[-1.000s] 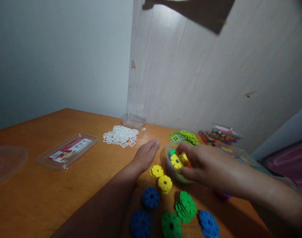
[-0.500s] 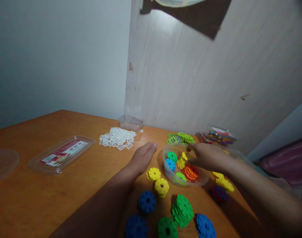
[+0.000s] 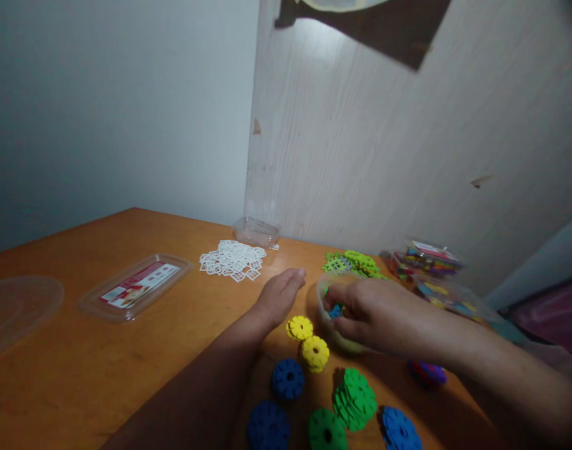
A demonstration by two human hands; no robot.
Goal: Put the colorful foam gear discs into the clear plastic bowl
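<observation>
My left hand (image 3: 282, 297) rests on the table left of the clear round bowl (image 3: 319, 294), fingers stretched out and empty. Inside that bowl, the curled thumb and fingers of my right hand (image 3: 356, 309) close round a blue notched disc (image 3: 335, 311). My right hand and forearm hide most of the bowl's contents. Two small yellow disc stacks (image 3: 315, 353) lie just in front of my left hand. Nearer to me are dark blue discs (image 3: 288, 379), a leaning green stack (image 3: 356, 399), a darker green stack (image 3: 327, 431) and another blue stack (image 3: 401, 429).
White lattice pieces (image 3: 234, 259) are heaped before a clear tray (image 3: 256, 232). A labelled clear lid (image 3: 138, 287) and a round lid (image 3: 18, 312) lie at left. Lime-green pieces (image 3: 356, 262) and filled boxes (image 3: 431, 257) sit by the wall. Purple discs (image 3: 429, 374) are under my right forearm.
My right hand has moved left and towards me inside the bowl, from the yellow discs to the blue disc. My left hand stays beside the bowl. The view has shifted slightly.
</observation>
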